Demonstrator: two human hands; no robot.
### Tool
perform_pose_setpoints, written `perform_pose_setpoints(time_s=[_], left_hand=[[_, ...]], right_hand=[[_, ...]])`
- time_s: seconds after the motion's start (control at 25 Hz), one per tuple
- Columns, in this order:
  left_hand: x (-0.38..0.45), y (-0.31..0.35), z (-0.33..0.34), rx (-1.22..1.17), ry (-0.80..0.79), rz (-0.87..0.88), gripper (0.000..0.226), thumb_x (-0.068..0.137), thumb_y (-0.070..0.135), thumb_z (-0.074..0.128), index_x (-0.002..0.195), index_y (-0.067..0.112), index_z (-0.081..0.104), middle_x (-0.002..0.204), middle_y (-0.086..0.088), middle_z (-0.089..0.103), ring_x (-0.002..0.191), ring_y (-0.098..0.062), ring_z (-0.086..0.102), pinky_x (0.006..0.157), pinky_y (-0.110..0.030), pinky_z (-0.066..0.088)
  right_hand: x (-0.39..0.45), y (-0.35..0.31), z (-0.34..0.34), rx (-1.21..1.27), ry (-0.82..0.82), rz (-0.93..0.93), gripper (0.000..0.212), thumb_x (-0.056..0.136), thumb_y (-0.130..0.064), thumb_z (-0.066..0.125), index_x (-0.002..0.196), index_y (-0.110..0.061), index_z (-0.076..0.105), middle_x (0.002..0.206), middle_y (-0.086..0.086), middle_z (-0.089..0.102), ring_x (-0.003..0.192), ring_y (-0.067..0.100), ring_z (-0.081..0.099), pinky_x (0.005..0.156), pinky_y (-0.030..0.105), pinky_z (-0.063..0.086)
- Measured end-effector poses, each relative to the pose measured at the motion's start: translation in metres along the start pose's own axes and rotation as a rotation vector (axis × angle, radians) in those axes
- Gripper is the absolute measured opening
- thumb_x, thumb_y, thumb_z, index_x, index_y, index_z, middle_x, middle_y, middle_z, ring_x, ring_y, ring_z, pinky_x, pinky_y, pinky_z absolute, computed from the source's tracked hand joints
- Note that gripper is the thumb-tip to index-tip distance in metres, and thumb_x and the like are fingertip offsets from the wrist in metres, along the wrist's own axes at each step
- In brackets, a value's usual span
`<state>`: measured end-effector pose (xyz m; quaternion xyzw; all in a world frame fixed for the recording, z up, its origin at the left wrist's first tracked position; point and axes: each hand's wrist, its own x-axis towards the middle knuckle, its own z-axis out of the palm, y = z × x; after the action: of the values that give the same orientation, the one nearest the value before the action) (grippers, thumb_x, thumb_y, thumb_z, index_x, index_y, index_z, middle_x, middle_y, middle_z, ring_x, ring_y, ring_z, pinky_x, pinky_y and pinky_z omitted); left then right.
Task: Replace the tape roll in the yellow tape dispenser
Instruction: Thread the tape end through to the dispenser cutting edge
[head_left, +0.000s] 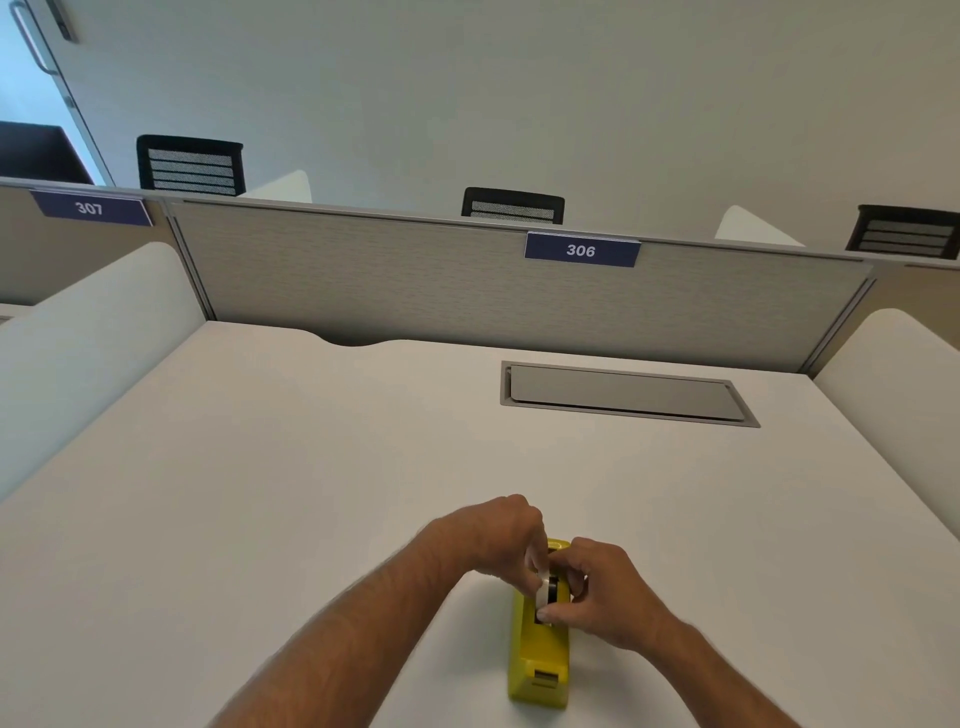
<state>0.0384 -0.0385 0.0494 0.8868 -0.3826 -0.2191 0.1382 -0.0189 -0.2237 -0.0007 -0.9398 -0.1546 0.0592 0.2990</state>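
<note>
A yellow tape dispenser (540, 654) sits lengthwise on the white table (311, 467), near its front edge, its cutter end toward the person, as both hands work at the open well in its top. A tape roll (546, 592), white at the rim with a dark core, stands on edge in or just above that well; whether it is fully seated cannot be told, since fingers cover most of it. The left hand (501, 535) comes in from the far side with its fingers curled down to pinch the roll's upper edge. The right hand (602, 592) holds the roll from the other side, its thumb pressed at the near rim and its fingers bent round the core.

The job appears to be at its middle stage, a roll either going into the cradle or coming out; the picture alone does not settle which. No second roll lies anywhere in sight on the table. If this is the new roll, what likely remains is to press the core home and draw the free end forward to the cutter.

Beyond the hands, a grey cable hatch (628, 395) is set into the table, and a partition (415, 280) carries a blue plate numbered 306 (582, 250).
</note>
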Motion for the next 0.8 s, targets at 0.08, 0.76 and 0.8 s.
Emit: perform_pose_setpoints(time_s=[0.08,0.76,0.8], left_hand=[[0.0003,-0.0017,-0.0007,-0.006,-0.005,0.009,0.03,0.085,0.023,0.077,0.114,0.014,0.075,0.108,-0.006,0.074,0.092,-0.019,0.067,0.082,-0.03,0.055],[0.0066,-0.0037,0.0007,-0.018,-0.01,-0.025,0.03,0.086,0.027,0.076,0.111,0.011,0.075,0.098,-0.008,0.075,0.078,-0.017,0.065,0.078,-0.032,0.058],[0.0071,-0.0035,-0.0001,-0.013,-0.016,-0.024,0.03,0.087,0.027,0.076,0.112,0.011,0.075,0.098,-0.008,0.075,0.078,-0.018,0.066,0.079,-0.032,0.058]], right_hand=[[-0.0004,-0.0005,-0.0003,-0.003,-0.005,0.003,0.043,0.061,-0.058,0.08,0.095,-0.033,0.072,0.07,-0.015,0.053,0.065,0.006,0.05,0.057,0.015,0.04],[-0.0002,-0.0049,-0.002,-0.001,-0.003,-0.003,0.038,0.062,-0.054,0.082,0.092,-0.032,0.072,0.068,-0.017,0.05,0.064,0.007,0.049,0.058,0.015,0.039],[-0.0004,-0.0049,-0.002,0.002,-0.002,-0.004,0.038,0.062,-0.054,0.083,0.091,-0.032,0.072,0.068,-0.017,0.05,0.064,0.007,0.049,0.058,0.015,0.038]])
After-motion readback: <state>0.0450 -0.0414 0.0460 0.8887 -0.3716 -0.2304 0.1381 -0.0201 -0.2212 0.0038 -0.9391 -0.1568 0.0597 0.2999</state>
